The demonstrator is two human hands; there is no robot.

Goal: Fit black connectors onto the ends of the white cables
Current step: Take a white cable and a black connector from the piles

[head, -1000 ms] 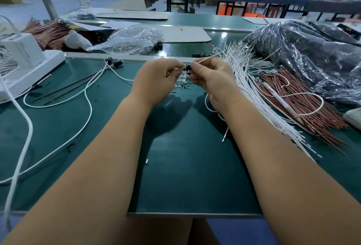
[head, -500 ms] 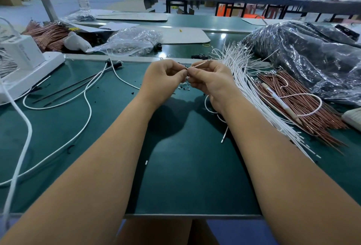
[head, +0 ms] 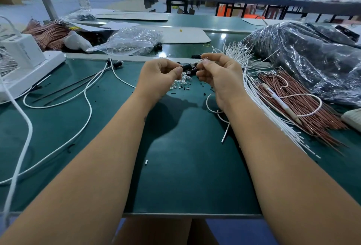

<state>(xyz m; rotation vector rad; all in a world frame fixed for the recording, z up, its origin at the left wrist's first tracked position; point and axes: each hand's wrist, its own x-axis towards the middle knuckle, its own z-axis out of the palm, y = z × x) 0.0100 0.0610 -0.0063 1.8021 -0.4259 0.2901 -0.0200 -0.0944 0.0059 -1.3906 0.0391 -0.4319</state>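
Note:
My left hand (head: 159,77) pinches a black connector (head: 188,67) between thumb and fingers above the green mat. My right hand (head: 218,73) pinches the end of a thin white cable (head: 212,105) that meets the connector and loops down under my wrist to a bare tip on the mat. Just beneath my fingers lies a small heap of loose black and clear connectors (head: 182,83). A fanned bundle of white cables (head: 254,88) lies to the right of my right hand. Two white cables with black connectors fitted (head: 115,64) lie at the left.
A bundle of copper-coloured wires (head: 293,100) sits right of the white cables, beside a big dark plastic bag (head: 304,59). A white machine (head: 21,63) stands at the far left. A clear plastic bag (head: 132,41) lies behind the mat (head: 187,166).
My hands have drawn slightly apart, so the black connector now shows between them. Both hands stay at the same spot above the heap.

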